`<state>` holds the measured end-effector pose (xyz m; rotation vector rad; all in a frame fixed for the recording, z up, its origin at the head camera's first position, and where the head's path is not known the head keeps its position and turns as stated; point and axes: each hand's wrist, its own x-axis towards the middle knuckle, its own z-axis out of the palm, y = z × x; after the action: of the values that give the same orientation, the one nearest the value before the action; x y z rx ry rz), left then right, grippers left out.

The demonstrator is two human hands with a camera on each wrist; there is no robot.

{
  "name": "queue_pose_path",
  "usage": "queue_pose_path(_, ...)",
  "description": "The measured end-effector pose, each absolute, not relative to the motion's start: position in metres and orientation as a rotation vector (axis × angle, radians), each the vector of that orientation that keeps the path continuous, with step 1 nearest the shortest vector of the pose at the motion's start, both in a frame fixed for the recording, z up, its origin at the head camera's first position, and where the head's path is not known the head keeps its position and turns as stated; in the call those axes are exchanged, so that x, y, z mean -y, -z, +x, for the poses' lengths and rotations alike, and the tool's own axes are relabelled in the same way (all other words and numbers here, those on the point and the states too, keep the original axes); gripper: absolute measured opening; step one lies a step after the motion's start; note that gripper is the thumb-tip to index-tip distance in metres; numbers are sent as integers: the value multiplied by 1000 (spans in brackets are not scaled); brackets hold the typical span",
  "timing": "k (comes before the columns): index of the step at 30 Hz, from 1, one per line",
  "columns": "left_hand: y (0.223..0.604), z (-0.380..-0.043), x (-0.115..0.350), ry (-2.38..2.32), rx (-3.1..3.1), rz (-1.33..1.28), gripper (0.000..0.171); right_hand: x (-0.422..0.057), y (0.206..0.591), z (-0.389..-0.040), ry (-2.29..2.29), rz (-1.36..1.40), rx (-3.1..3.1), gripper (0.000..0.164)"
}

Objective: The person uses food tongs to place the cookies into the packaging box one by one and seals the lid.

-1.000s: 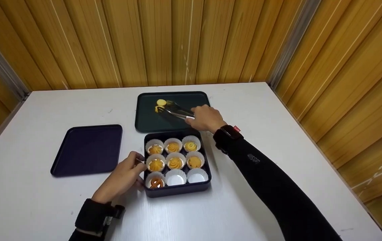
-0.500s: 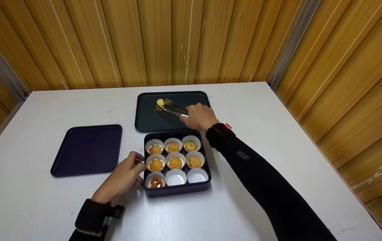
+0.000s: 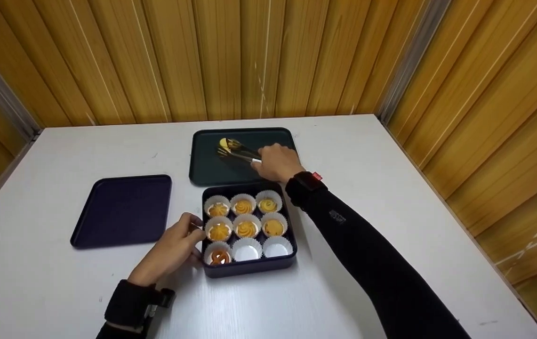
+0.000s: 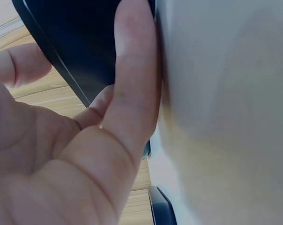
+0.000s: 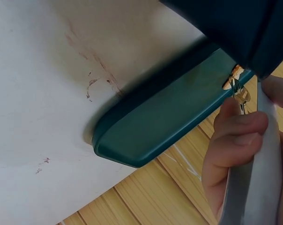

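Observation:
A dark box [image 3: 249, 269] holds pleated white paper cups. Cookies [image 3: 246, 229] fill the back and middle rows; the front left cup holds a glossy orange-brown piece [image 3: 220, 257], and two front cups [image 3: 247, 250] are bare. My left hand [image 3: 174, 247] touches the box's left wall, one long finger [image 4: 134, 70] lying nearly straight along it in the left wrist view. Above the green tray [image 3: 207, 176], my right hand [image 3: 278, 162] grips metal tongs [image 3: 244, 156] with white on the handle. The tongs' forked tips lie over the tray beside a yellow cookie [image 3: 224, 143], partly covering it.
A flat dark purple lid or tray [image 3: 122, 212] lies on the white table [image 3: 367, 188] left of the box. The green tray sits just behind the box. Wood-patterned panels [image 3: 221, 61] rise behind the table and at its sides.
My right hand has shifted slightly left with the tongs, whose tips now cover where a second, nearer cookie showed. The remaining visible cookie has slid slightly left. My left hand stays at the box.

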<state>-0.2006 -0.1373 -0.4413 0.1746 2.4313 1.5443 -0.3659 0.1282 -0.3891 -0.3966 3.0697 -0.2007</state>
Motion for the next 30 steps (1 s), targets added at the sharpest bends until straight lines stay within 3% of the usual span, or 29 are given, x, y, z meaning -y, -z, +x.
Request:
queue_pose_path(19,441,-202,134,-1504,-2447,185,28,-203,396,-353,298,-364,-3107,56)
queue_pose_path(30,441,-203,133,-1494,-2452,183,30,-248,387,-327,425,-356,-3150,53)
